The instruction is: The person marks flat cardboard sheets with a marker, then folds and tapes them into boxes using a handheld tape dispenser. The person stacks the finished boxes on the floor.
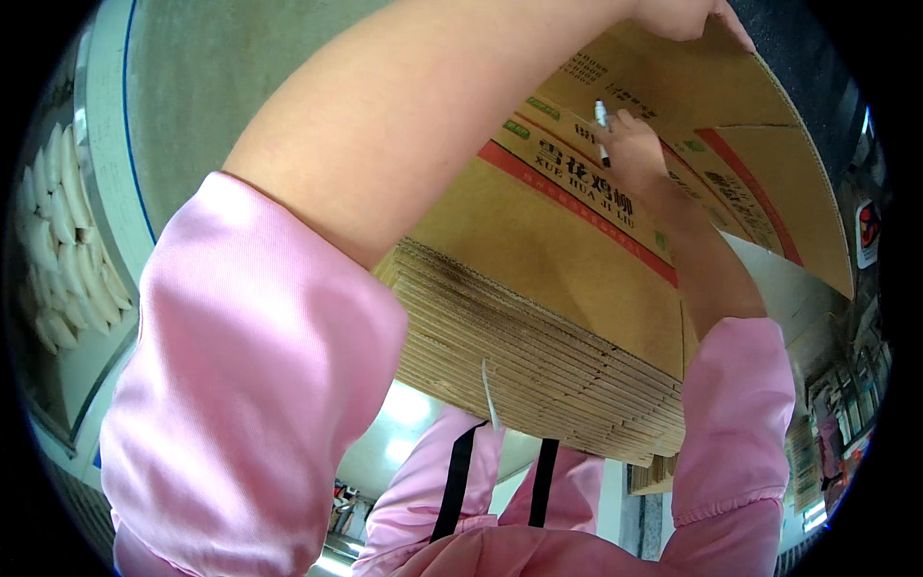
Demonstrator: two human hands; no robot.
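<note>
While the marker stands over the printed face of the top carton, toward 1 o'clock from the view's centre, a clean stroke would call for firm backing, which the stack of flattened cartons at 4 o'clock should give. The right hand, a little further round toward 2 o'clock, has its fingers narrowed around the marker's barrel; settling the side of that hand on the cardboard would probably steady the line. The left hand, far out toward 1 o'clock, reaches to the cardboard's far edge; light pressure there would help keep the sheet from shifting.

At 9 o'clock, the long white bundles are too blurred to identify. The left forearm, toward 11 o'clock, covers part of the top carton. Which dark end of the marker is the writing tip is hard to make out, as is whether it touches the cardboard. The upper frame edge cuts off the left hand, so I cannot tell whether its fingers grip or merely rest. Toward 4 o'clock, the clutter at the rim is indistinct.
</note>
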